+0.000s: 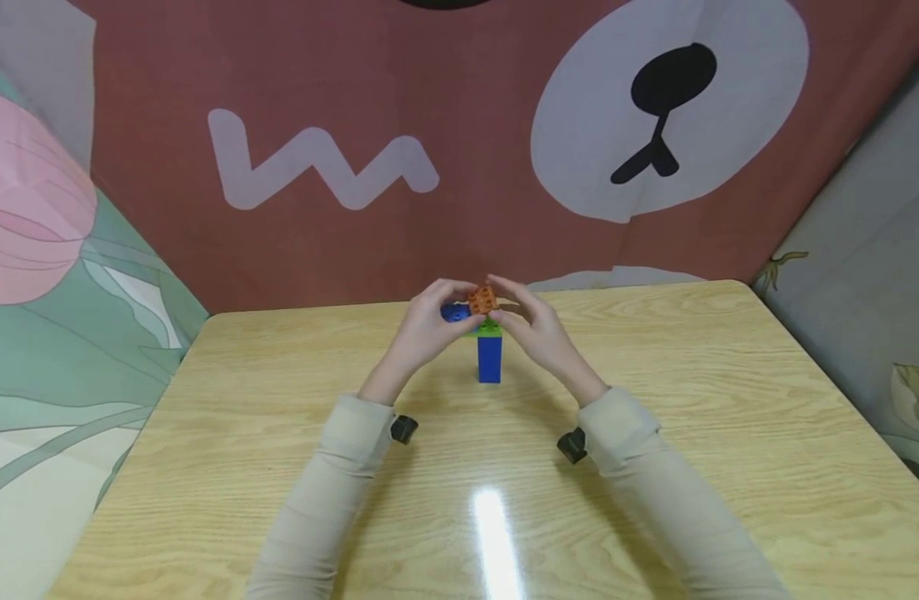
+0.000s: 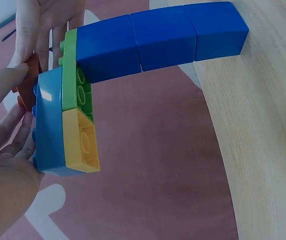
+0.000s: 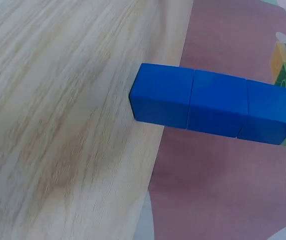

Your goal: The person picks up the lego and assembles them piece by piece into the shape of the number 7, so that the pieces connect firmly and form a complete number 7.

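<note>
In the head view my left hand (image 1: 427,323) pinches a small orange brick (image 1: 482,300) between thumb and fingers, at the top of a block structure. My right hand (image 1: 540,337) is at the orange brick's right side, thumb tip by its corner and fingers extended. Three dark blue bricks (image 2: 163,40) form an upright column on the table. On its top lies a green brick (image 2: 69,70); a lighter blue brick (image 2: 50,122) overhangs to the left, with a yellow brick (image 2: 80,140) beneath. The orange brick stands tilted over the blue one's studs.
The structure stands near the far edge of a light wooden table (image 1: 242,467). Behind the table hangs a reddish-brown cloth (image 1: 474,167) with a cartoon print. A dark wrist camera (image 1: 403,429) hangs by the left cuff, another camera (image 1: 572,446) by the right.
</note>
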`<state>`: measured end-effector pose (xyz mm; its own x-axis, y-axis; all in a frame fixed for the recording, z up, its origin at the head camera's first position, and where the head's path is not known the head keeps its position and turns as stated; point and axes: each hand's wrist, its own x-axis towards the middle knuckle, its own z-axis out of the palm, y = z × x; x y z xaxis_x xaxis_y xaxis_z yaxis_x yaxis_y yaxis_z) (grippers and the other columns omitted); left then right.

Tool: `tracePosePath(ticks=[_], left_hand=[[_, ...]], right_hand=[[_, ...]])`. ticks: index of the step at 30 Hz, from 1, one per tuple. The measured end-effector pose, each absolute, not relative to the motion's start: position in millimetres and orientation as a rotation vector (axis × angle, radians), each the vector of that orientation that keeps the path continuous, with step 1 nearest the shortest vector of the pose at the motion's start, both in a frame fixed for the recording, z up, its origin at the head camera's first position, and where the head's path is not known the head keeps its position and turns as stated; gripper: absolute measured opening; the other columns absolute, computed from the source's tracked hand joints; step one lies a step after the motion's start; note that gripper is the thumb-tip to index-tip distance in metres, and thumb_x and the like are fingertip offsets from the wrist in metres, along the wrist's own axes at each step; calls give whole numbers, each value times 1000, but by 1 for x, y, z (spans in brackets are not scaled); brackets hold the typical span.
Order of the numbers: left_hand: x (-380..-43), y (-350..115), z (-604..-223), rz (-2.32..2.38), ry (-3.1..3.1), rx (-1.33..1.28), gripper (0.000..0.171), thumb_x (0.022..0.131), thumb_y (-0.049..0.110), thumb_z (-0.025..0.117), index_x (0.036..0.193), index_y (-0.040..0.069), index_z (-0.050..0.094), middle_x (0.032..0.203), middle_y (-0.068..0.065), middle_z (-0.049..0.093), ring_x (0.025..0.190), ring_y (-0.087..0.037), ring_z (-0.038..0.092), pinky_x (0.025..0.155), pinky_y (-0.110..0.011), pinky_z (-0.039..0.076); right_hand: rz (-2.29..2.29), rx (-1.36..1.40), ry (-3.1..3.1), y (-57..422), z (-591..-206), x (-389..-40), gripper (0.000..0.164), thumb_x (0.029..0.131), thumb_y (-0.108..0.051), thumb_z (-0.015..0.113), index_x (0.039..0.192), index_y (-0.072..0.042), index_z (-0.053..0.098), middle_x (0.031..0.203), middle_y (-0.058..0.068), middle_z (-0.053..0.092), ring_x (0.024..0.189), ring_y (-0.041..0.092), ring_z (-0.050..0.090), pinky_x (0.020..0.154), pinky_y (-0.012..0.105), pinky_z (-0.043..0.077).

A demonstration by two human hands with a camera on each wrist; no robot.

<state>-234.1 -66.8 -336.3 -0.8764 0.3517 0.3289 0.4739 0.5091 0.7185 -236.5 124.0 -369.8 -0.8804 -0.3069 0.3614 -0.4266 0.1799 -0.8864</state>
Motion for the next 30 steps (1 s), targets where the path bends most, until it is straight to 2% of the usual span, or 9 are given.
tracePosePath(ticks=[7, 15, 21, 26, 30], left_hand=[[-235, -69, -335, -1297, -2644, -745, 47, 86, 12, 70, 130, 4, 56, 125, -13, 58, 117, -28, 57, 99, -39, 51], [-236, -73, -333, -1279, -2707, -850, 48, 88, 1, 64, 134, 5, 51, 133, -14, 52, 123, -29, 53, 103, -42, 49], [-236, -76, -339, -1042, -2689, -909, 39, 90, 9, 65, 127, 3, 57, 131, -13, 56, 120, -28, 56, 100, -39, 51], [-234, -80, -346, -890, -2660, -943, 38, 91, 12, 64, 128, 3, 59, 128, -14, 60, 118, -27, 58, 98, -38, 52], [-232, -83, -348, -868, -2646, -972, 38, 91, 10, 63, 129, 4, 59, 129, -13, 60, 121, -28, 57, 109, -46, 42]], right_hand=[[1773, 625, -2412, 123, -369, -235, 45, 97, -18, 55, 140, -6, 45, 137, 17, 53, 128, 32, 50, 110, 47, 40], [1820, 574, -2433, 129, -374, -235, 43, 98, -15, 54, 138, -3, 44, 136, 21, 52, 128, 34, 49, 109, 49, 41], [1803, 588, -2457, 130, -377, -235, 42, 97, -13, 54, 136, -1, 44, 133, 22, 54, 127, 35, 51, 109, 49, 41], [1777, 632, -2470, 128, -379, -235, 41, 96, -11, 56, 134, -1, 46, 130, 22, 56, 125, 34, 52, 109, 48, 41], [1781, 638, -2466, 127, -379, -235, 40, 95, -10, 57, 132, 0, 47, 129, 22, 57, 123, 35, 53, 109, 47, 41]])
